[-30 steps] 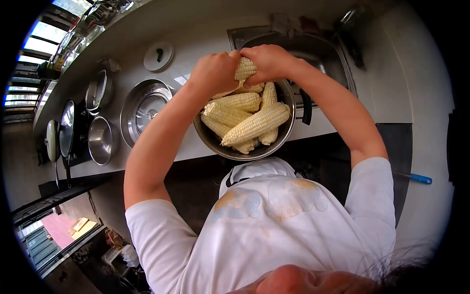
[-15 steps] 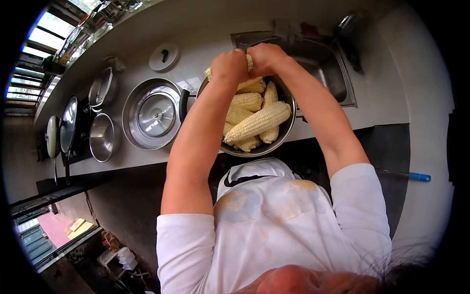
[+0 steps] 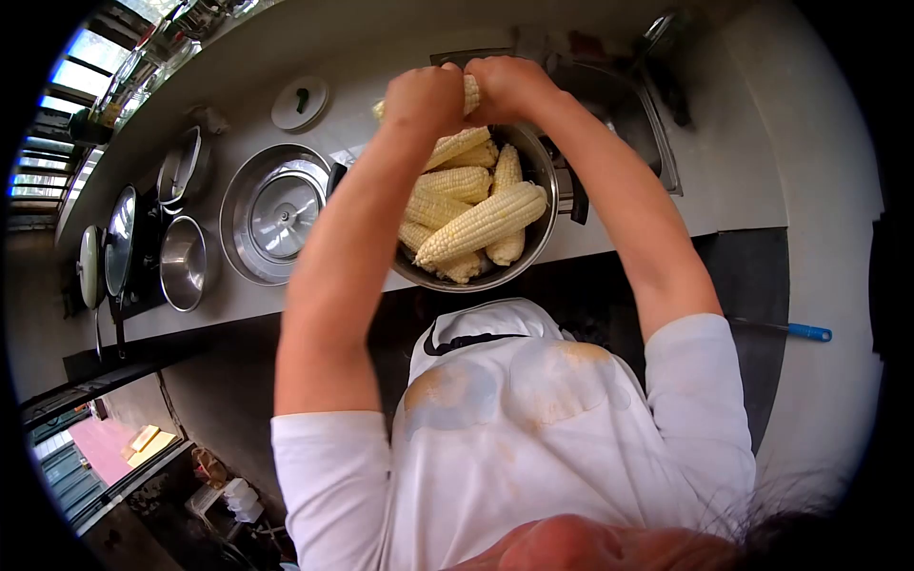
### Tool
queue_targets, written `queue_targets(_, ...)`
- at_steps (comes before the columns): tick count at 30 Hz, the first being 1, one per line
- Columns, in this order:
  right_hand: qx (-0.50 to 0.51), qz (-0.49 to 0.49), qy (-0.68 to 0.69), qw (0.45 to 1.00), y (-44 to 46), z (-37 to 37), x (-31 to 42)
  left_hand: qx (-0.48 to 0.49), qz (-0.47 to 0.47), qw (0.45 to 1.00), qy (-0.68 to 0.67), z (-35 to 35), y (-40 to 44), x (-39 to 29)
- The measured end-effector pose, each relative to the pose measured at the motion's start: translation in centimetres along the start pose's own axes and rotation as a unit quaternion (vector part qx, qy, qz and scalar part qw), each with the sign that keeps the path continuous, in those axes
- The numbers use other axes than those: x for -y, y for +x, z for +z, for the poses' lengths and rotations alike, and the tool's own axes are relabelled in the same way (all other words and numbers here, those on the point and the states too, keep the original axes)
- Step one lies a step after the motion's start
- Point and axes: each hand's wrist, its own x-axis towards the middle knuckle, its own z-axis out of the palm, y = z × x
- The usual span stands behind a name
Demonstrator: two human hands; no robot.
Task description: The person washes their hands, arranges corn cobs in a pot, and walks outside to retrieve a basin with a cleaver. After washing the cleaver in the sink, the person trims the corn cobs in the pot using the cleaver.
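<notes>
Both hands are closed round one ear of corn (image 3: 471, 94), above the far rim of a steel pot. My left hand (image 3: 426, 99) wraps its left part, and a bit of the cob sticks out beyond that hand. Close beside it, my right hand (image 3: 509, 88) grips the other end, which its fingers mostly hide. Below them the pot (image 3: 545, 228) holds several husked, pale yellow ears of corn (image 3: 486, 224), piled across one another.
Left of the pot stands a wide steel pan (image 3: 233, 233) with a lid lying in it. Further left are a steel bowl (image 3: 184, 264) and a frying pan (image 3: 121, 240). A white lid (image 3: 300, 103) lies behind. The sink (image 3: 666, 157) is at the right.
The view has shifted, so the pot and counter appear a little further left and higher. Both hands, still gripping the ear of corn, now appear slightly further beyond the pot's far rim.
</notes>
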Motion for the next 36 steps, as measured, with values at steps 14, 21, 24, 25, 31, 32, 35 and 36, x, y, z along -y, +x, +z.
queue_targets(14,0.042,-0.136,0.184,0.973,-4.6,9.2,8.9,-0.025,-0.250,0.812,-0.528,-1.1,-12.3,9.5)
queue_targets(21,0.176,-0.081,0.271,0.943,-1.8,7.6,7.8,-0.024,-0.272,0.630,-0.727,3.2,-16.8,10.8)
queue_targets(24,0.107,-0.033,0.385,0.916,-2.1,7.6,5.3,-0.010,-0.272,0.626,-0.730,4.4,-17.2,10.6)
queue_targets(25,0.072,0.003,0.446,0.892,-2.1,7.2,4.8,-0.010,-0.272,0.625,-0.732,4.5,-17.2,10.6)
queue_targets(31,0.004,0.042,0.639,0.768,-2.5,3.5,2.9,0.006,-0.260,0.641,-0.722,4.3,-17.0,10.4)
queue_targets(32,-0.025,0.058,0.641,0.765,-2.7,2.9,2.8,0.000,-0.262,0.631,-0.730,4.2,-17.0,10.3)
queue_targets(35,-0.076,0.032,0.656,0.751,-2.1,2.8,2.3,0.002,-0.256,0.626,-0.737,3.7,-16.9,9.9)
queue_targets(36,-0.084,0.027,0.635,0.768,-1.8,3.0,2.5,0.004,-0.247,0.629,-0.737,3.6,-16.7,9.8)
